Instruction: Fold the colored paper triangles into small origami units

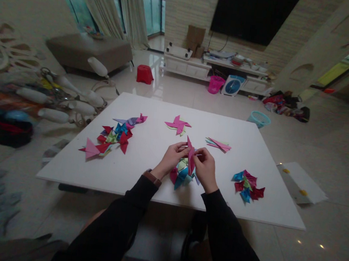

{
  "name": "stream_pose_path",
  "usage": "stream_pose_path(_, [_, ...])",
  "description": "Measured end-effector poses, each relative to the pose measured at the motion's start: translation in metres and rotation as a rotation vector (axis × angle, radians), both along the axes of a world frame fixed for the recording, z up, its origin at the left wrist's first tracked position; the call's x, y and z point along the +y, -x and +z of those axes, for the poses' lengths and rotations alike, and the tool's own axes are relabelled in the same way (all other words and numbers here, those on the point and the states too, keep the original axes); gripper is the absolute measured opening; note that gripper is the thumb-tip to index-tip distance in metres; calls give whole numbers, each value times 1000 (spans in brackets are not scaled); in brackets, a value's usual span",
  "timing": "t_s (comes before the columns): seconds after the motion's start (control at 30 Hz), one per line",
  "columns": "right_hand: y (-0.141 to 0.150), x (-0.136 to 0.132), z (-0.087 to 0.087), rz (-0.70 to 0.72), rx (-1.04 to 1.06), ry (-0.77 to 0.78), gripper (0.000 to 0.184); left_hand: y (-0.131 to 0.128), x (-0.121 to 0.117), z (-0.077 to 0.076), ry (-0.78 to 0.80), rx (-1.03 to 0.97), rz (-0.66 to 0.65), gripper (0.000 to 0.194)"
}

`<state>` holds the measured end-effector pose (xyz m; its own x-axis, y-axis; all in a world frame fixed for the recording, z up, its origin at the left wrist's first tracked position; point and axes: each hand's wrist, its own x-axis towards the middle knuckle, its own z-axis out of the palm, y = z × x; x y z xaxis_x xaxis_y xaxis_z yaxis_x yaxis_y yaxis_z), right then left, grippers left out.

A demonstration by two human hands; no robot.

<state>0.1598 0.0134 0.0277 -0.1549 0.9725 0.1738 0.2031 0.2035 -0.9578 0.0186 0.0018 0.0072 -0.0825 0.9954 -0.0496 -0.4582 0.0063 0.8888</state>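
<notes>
While both hands work above the middle of the near edge of the white, flat-topped counter (145, 173), the pink, narrow, pointed piece of folded paper (191, 159) stands nearly upright between them. The left hand (171, 157) pinches it from one side with bunched fingertips, and the right hand (206, 166) grips it narrowly from the other. Just beneath lies a blue, green and red heap of folded paper (182, 179); whether the pink piece touches it cannot be told. Toward the far edge rest a pink and pale green, pinwheel-shaped paper fold (178, 125) and, to its right, a sheaf of slim, pink and green paper strips (218, 144). A multicoloured, pointed paper cluster (111, 137) spreads near the left edge, and a red and blue, crumpled-looking paper cluster (247, 186) sits toward the near right corner. The likeliest trouble is a crooked or torn crease, should the two hands pull unevenly on such thin paper. If the fingertips ease off too early, the folds could spring open. A low wrist or a dragging sleeve might also flatten the heap below or push it over the near edge, since it lies close to it.
</notes>
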Motion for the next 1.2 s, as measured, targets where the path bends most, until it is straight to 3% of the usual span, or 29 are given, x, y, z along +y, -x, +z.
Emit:
stream_pose_path(0.5, [1, 3, -3, 70, -13, 13, 25, 3, 5, -8, -4, -4, 20, 47])
stream_pose_path(0.9, [1, 1, -2, 17, -24, 35, 25, 4, 4, -5, -25, 74, 19, 29])
stream_pose_path(1.2, [1, 3, -5, 14, -30, 22, 25, 4, 4, -5, -28, 71, 17, 31])
